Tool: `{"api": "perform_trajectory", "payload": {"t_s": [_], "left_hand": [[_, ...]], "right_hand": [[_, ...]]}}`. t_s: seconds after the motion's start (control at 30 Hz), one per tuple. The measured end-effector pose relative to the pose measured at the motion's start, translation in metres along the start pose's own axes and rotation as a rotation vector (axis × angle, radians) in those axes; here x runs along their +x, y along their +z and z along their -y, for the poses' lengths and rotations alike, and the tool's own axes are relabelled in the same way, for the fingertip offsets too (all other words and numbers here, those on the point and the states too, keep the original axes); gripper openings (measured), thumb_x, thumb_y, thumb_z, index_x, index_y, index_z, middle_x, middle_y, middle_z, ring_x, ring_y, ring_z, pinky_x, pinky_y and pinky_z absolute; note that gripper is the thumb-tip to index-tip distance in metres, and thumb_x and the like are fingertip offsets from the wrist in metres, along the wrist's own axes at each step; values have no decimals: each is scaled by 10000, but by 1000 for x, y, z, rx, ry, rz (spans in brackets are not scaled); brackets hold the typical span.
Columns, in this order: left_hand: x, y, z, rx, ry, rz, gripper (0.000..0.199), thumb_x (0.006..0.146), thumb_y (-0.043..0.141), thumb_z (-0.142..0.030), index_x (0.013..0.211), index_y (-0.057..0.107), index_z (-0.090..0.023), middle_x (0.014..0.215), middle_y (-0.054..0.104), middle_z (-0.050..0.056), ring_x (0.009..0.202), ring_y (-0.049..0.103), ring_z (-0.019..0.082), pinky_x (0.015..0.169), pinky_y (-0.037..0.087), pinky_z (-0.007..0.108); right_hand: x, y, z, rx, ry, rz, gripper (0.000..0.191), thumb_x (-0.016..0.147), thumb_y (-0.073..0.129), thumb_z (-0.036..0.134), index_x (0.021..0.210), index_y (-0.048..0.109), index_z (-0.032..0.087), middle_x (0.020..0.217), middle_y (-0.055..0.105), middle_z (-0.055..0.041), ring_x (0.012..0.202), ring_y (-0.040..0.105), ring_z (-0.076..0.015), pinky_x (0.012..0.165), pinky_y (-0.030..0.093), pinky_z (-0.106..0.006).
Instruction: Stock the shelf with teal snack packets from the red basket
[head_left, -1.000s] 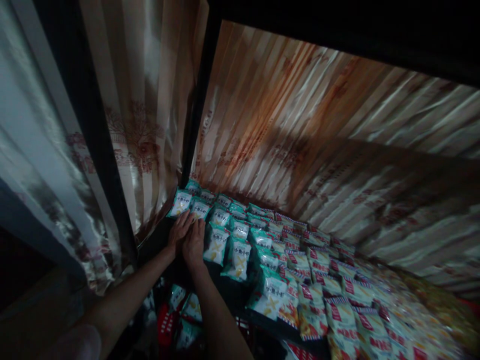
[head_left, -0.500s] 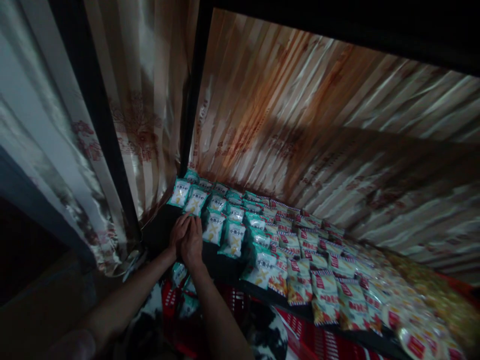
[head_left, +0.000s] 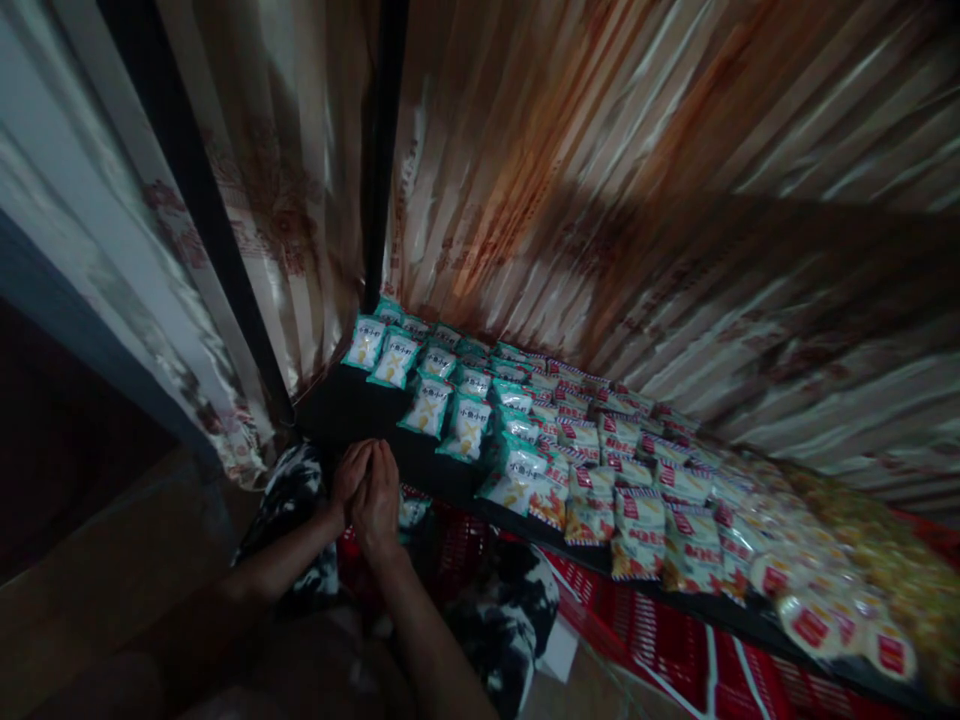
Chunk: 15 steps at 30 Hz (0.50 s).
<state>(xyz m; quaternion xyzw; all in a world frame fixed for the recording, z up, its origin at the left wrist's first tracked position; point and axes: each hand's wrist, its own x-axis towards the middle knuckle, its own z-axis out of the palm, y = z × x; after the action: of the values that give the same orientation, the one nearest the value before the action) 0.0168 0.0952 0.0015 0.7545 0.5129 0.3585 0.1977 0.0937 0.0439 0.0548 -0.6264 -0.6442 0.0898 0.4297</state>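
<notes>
My left hand [head_left: 350, 477] and my right hand [head_left: 376, 502] are held together over the front of a black shelf [head_left: 330, 410]. Their fingers are closed and point away from me, and no bag shows between them. Beyond the fingers, several green-and-white snack bags [head_left: 426, 405] stand in rows. Below my right wrist, another green snack bag [head_left: 412, 507] lies in a red basket [head_left: 461, 540], partly hidden by my forearm.
Rows of red-and-white snack bags [head_left: 639, 530] continue to the right, then round clear-wrapped packs [head_left: 814, 622] and yellowish packs [head_left: 862, 530]. Pleated curtains [head_left: 525, 200] hang behind, with a black post [head_left: 386, 150] at the corner. More red baskets [head_left: 675, 640] stand below the shelf.
Both hands have drawn back toward me from beside the green bags to the shelf's front edge, still together. The camera view has shifted. The bags on the shelf appear unmoved.
</notes>
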Motion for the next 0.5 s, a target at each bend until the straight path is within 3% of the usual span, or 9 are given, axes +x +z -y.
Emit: {"api": "perform_trajectory", "payload": {"t_s": [0.23,0.5], "left_hand": [[-38,-9,-13,-19,-75,88,401,880,273,-169,1212,497,-176,1253,568,71,1202,478,128,1084,335,321],[-56,-3,-16,-8,-104,163,421,920,260,-178,1315,402,-199,1417,424,53,1322,347,119,1116,285,331]], "right_hand": [[-40,-8,-4,39,-7,92,508,851,302,146,1336,416,44,1371,447,-187,1315,363,-221,1044,380,-447],[-70,6,-34,102,16,106,490,858,326,149,1333,424,78,1341,482,-187,1291,401,-225,1019,408,-460]]}}
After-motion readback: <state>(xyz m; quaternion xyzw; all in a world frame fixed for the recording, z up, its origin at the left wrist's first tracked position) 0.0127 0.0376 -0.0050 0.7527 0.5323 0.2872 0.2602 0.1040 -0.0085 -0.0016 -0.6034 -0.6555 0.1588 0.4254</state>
